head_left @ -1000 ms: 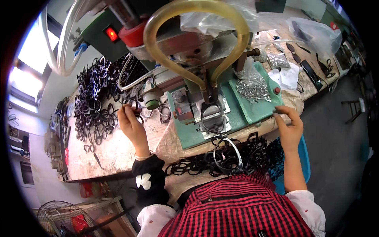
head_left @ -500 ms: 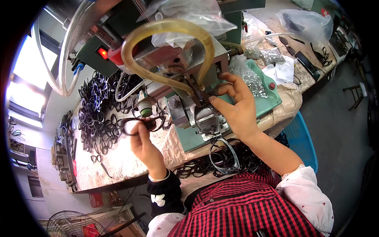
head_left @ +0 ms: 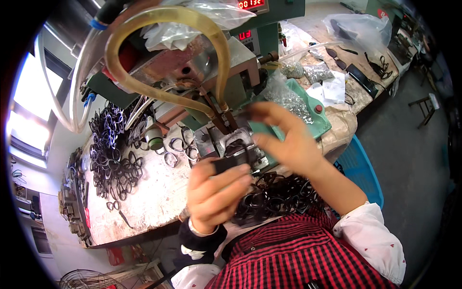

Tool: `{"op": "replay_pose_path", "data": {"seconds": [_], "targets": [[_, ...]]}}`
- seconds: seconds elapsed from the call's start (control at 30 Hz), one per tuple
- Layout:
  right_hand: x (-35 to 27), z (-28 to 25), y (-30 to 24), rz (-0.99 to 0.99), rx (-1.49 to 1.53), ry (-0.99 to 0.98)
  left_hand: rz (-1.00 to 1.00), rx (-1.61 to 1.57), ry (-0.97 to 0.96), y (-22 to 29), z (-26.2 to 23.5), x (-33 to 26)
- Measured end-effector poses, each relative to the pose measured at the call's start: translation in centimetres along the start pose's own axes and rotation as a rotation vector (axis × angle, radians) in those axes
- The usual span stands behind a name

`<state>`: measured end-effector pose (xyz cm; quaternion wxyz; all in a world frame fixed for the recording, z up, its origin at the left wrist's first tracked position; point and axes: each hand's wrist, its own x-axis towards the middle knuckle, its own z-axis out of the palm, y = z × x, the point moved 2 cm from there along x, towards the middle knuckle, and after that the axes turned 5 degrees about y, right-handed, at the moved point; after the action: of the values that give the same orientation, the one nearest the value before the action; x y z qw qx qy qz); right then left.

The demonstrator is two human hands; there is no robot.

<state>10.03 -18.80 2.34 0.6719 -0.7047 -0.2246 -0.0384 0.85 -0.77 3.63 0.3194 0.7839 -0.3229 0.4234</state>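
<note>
My left hand (head_left: 216,192) is raised in front of me and grips a black eyeglass frame (head_left: 232,163) by its lower edge. The frame's top rests at the metal jig (head_left: 238,139) of the green bench machine (head_left: 240,53). My right hand (head_left: 286,144) hovers just right of the jig with fingers spread, thumb close to the frame, nothing clearly held. A thick yellow hose (head_left: 159,19) loops over the machine, and two thin copper-coloured rods (head_left: 219,115) come down to the jig.
A pile of black frames (head_left: 113,154) lies on the bench's left, and more black frames (head_left: 279,195) are heaped at my lap. A green tray (head_left: 322,123) of small metal parts sits right of the jig. A blue basket (head_left: 361,173) stands right; plastic bags (head_left: 356,26) lie behind.
My left hand picked a black frame from the bench and brought it up to the jig. My right hand left the parts tray, reached the jig, then drew back slightly.
</note>
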Motion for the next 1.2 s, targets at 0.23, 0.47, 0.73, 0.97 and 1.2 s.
{"op": "replay_pose_path", "data": {"seconds": [0.23,0.47,0.73,0.97,1.2], "targets": [[-1.3,-8.6,9.4,0.007,-0.392,0.499,0.058,0.090,-0.116,-0.3,2.2,-0.7],[-3.1,-6.4,8.7,-0.128,-0.857,0.257,0.020,0.074,-0.145,-0.1,1.8,-1.1],[-3.0,-5.5,9.8,-0.126,-0.853,0.380,-0.163,0.270,0.130,3.8,-0.1,-6.1],[-2.0,-5.5,8.6,-0.129,-0.548,0.423,-0.372,0.815,0.322,-8.2,-10.0,-3.4],[-3.5,-7.0,9.2,-0.141,-0.689,0.426,-0.592,0.979,-0.291,-21.8,-11.0,-19.7]]}}
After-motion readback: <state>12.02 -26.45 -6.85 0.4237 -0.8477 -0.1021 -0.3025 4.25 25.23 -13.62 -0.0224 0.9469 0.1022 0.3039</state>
